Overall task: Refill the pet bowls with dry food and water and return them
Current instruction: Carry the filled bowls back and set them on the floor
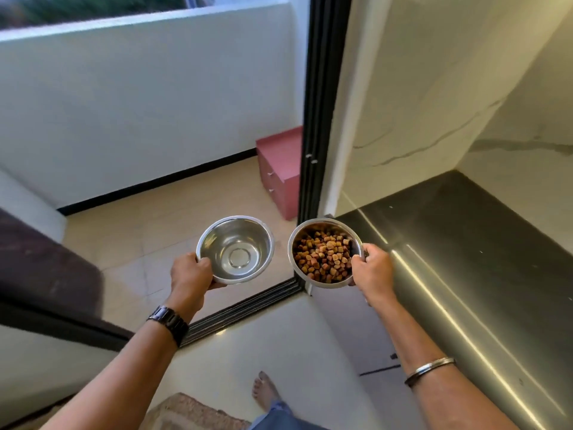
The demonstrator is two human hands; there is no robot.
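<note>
Left hand (190, 271) fingers grip steel bowl (235, 249) (water unclear); right hand (373, 273) grips kibble bowl (324, 254).

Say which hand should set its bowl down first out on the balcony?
Left, probably. The left hand holds the steel bowl over the balcony floor, past the door track; the right hand's kibble bowl sits behind the door frame.

Home: balcony sliding-door track (248, 308), pink drawer unit (279, 169), doormat (192, 411).
</note>
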